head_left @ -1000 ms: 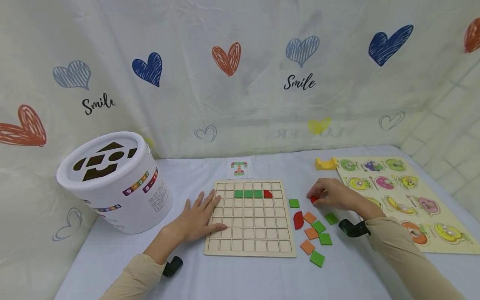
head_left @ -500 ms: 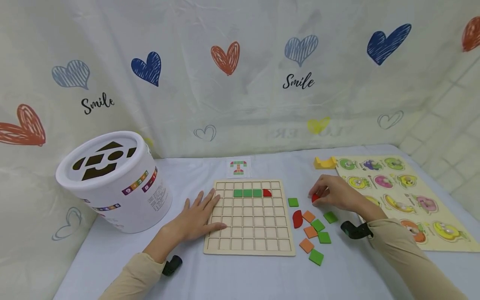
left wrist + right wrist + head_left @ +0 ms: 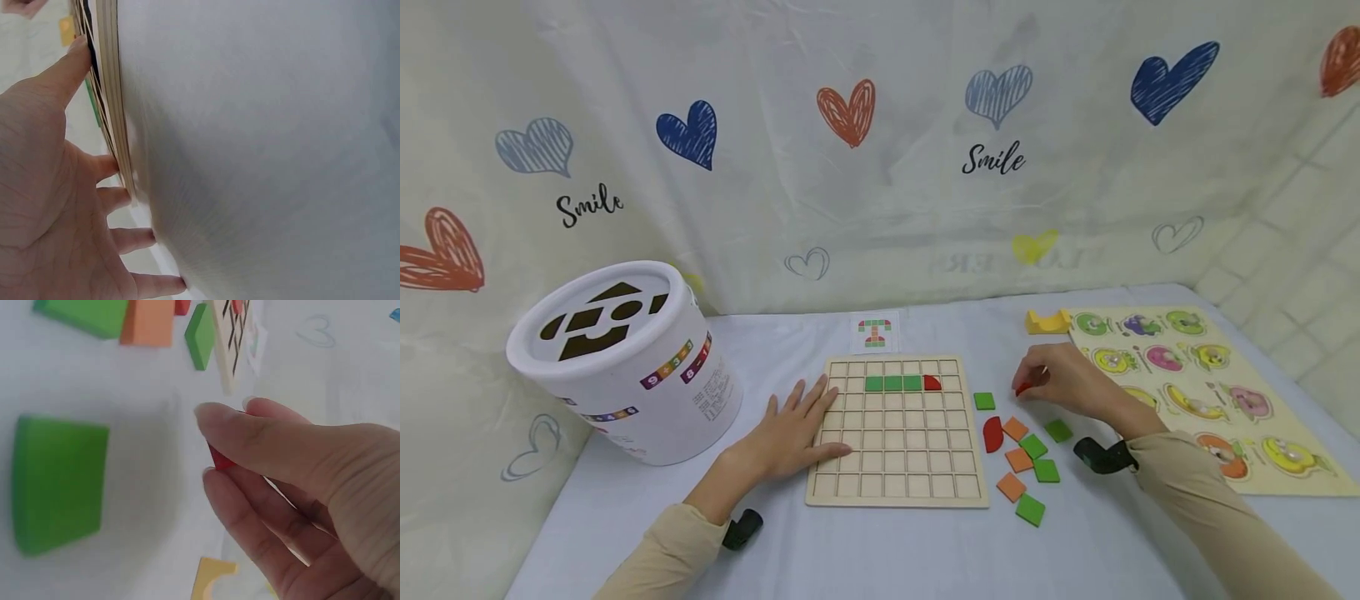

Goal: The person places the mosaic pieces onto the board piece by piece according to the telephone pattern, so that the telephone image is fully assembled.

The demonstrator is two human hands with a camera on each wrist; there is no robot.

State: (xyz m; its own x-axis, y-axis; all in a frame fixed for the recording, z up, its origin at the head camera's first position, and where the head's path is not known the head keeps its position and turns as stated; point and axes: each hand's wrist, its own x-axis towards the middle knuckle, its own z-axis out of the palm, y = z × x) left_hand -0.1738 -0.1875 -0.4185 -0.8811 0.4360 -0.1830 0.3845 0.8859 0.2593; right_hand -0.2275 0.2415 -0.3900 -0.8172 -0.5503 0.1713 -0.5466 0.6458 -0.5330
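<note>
My right hand [image 3: 1063, 382] pinches a small red tile [image 3: 220, 459] between thumb and fingers, mostly covered by them. It is right of the wooden grid board [image 3: 895, 492]. My left hand [image 3: 782, 433] lies spread on the board's left edge, thumb over the cells and fingertips along the rim. In the board's second row sit several green square tiles [image 3: 892, 383] and a red quarter-round tile [image 3: 932, 382] at their right end. Between board and right hand lie a red tile with a curved side [image 3: 992, 434], loose green tiles [image 3: 1031, 509] and orange tiles [image 3: 1011, 487].
A pattern card [image 3: 875, 332] lies behind the board. At the left stands a white bucket [image 3: 715, 400] with shaped holes in its lid. A fruit puzzle board [image 3: 1217, 417] lies at the right, with a yellow arched block [image 3: 1048, 322] at its far left corner.
My right hand turns slightly, so less of the red tile shows between its fingers. The left hand stays on the board. The whole head view shifts a little.
</note>
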